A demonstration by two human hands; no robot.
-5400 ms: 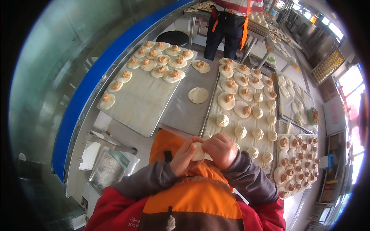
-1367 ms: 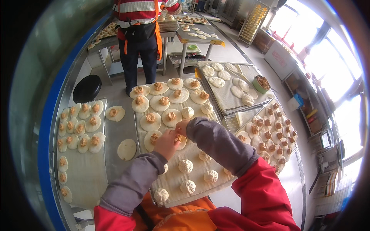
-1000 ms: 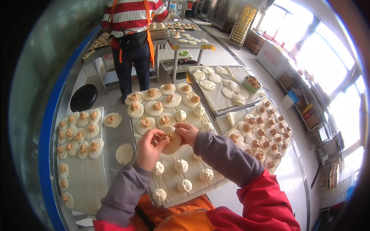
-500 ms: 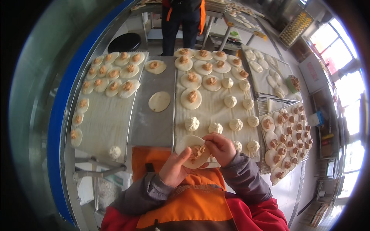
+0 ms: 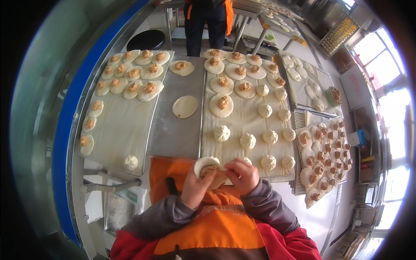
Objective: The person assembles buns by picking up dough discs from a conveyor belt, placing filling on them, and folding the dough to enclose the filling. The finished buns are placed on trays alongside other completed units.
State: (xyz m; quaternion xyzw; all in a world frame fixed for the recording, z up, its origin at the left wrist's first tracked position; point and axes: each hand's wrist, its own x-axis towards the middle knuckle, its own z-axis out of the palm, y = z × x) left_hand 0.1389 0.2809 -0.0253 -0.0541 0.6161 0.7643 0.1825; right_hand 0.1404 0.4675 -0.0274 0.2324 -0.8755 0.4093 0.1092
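A round dough wrapper [image 5: 203,163] with minced filling is held in front of my apron, near the close edge of the middle tray. My left hand [image 5: 196,186] cups it from the left, thumb pressed onto the filling. At its right edge, my right hand [image 5: 242,174] pinches the dough between thumb and fingers. Just beyond, pleated buns [image 5: 247,141] stand in rows on the middle tray [image 5: 234,125]. Farther back on that tray lie flat wrappers topped with filling [image 5: 221,105].
On the left tray [image 5: 117,134] are more filled wrappers and one pleated bun [image 5: 130,163]. A bare wrapper [image 5: 185,106] lies on the metal tabletop between trays. At right, a rack [image 5: 316,164] carries darker-topped dough pieces. Beyond the table are a black stool [image 5: 146,40] and another person [image 5: 205,30].
The wrapper, flat and spread out before, is now folded up around its filling. My right hand has shifted slightly down and left, still pinching the edge. The whole view has tilted slightly.
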